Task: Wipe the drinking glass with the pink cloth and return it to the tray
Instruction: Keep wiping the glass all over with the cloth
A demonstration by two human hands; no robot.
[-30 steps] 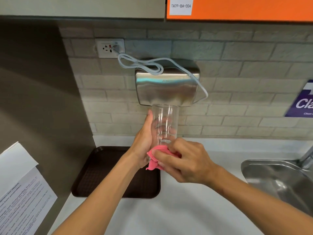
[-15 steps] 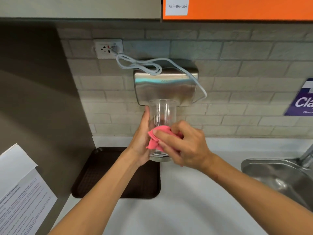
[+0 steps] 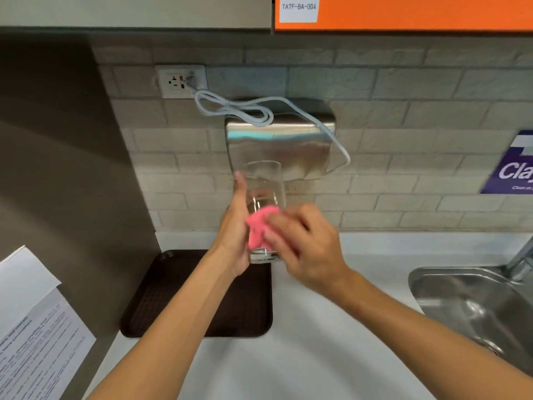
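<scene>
A clear drinking glass (image 3: 264,183) stands upright in the air above the counter, held from its left side by my left hand (image 3: 235,229). My right hand (image 3: 305,249) presses a crumpled pink cloth (image 3: 259,226) against the lower front of the glass; the hand is motion-blurred. A dark brown tray (image 3: 161,307) lies on the white counter below and to the left of the glass, with nothing visible on it.
A steel hand dryer (image 3: 302,145) hangs on the brick wall right behind the glass, its white cable running to a socket (image 3: 180,80). A steel sink (image 3: 473,304) sits at the right. Printed paper (image 3: 31,327) hangs on the left wall.
The pink cloth and my right hand went up from the glass's base onto its side and now sit slightly lower again. The glass stayed held in my left hand.
</scene>
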